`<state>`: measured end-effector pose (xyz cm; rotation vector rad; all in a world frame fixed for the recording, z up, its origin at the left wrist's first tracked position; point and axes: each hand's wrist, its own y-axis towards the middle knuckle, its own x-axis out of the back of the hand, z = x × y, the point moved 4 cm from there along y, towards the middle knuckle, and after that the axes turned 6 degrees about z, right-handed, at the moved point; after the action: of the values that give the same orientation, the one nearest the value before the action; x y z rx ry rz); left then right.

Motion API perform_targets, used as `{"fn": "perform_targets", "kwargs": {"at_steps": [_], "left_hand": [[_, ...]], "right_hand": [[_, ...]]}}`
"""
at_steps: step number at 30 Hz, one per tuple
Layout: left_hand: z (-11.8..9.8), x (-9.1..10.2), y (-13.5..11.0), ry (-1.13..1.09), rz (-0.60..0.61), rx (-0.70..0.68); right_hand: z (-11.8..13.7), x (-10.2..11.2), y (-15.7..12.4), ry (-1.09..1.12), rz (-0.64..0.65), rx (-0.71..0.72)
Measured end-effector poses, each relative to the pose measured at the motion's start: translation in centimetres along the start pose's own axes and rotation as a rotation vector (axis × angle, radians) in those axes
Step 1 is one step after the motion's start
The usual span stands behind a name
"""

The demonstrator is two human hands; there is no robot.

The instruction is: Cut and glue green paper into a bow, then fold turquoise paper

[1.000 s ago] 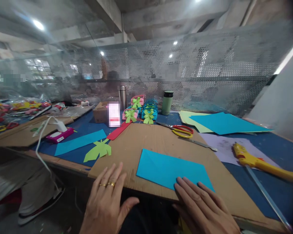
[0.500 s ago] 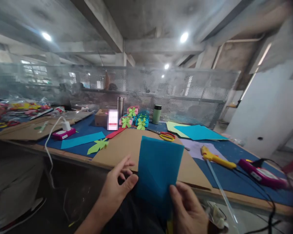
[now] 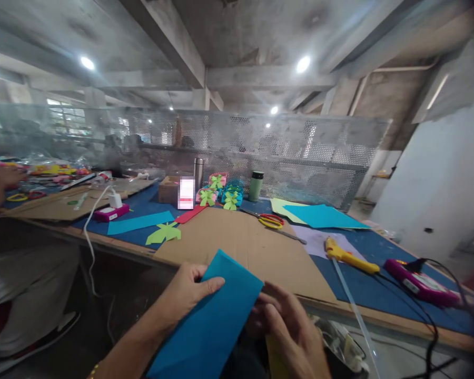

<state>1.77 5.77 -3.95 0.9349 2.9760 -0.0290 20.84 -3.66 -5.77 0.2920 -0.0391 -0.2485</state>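
A blue craft sheet [image 3: 217, 316] slants across my lap below the table edge. My left hand [image 3: 191, 292] grips its upper left side, thumb lying on top and fingers behind. Beside the sheet's right corner is my right hand [image 3: 290, 326], its fingers loosely bent and the thumb away from the sheet; whether the fingertips touch the edge I cannot tell. A brown cardboard sheet [image 3: 240, 237] lies on the table just beyond both hands.
Scissors [image 3: 272, 220], a yellow glue gun [image 3: 351, 257] and a clear glue stick [image 3: 351, 300] lie ahead and right. Green leaf cutouts [image 3: 164, 233], a blue strip [image 3: 140, 223] and a purple power strip [image 3: 111, 212] are leftward. Another person's hand [image 3: 3, 176] shows far left.
The blue sheet has gone from upright to slanted and lower. My left hand has taken hold of it, while my right hand has let go of its right edge.
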Motion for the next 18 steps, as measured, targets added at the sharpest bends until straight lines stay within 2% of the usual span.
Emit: {"fn": "perform_targets", "kwargs": {"at_steps": [3,5,8,10,11,15,18], "left_hand": [[0.6,1.3,-0.4,0.157,0.039,0.04],[1.6,2.2,-0.5,0.201,0.088,0.064],[3.3,3.3,-0.4,0.163,0.177,0.109],[3.9,3.5,-0.4,0.137,0.197,0.119],[4.0,3.5,-0.3,0.13,0.199,0.119],[3.6,3.0,-0.2,0.179,0.23,0.091],[3.8,3.1,-0.2,0.228,0.268,0.11]], "right_hand": [[6.1,4.0,-0.2,-0.508,-0.103,0.271],[9.5,6.2,0.4,-0.776,-0.091,0.406],[11.6,8.6,4.7,-1.054,0.048,0.374],[11.0,9.6,9.4,-1.302,0.092,0.267],[10.0,9.7,12.1,-1.457,0.161,0.184],[5.9,8.1,21.7,-1.594,0.265,0.073],[3.4,6.9,26.1,-1.681,0.295,-0.024]]}}
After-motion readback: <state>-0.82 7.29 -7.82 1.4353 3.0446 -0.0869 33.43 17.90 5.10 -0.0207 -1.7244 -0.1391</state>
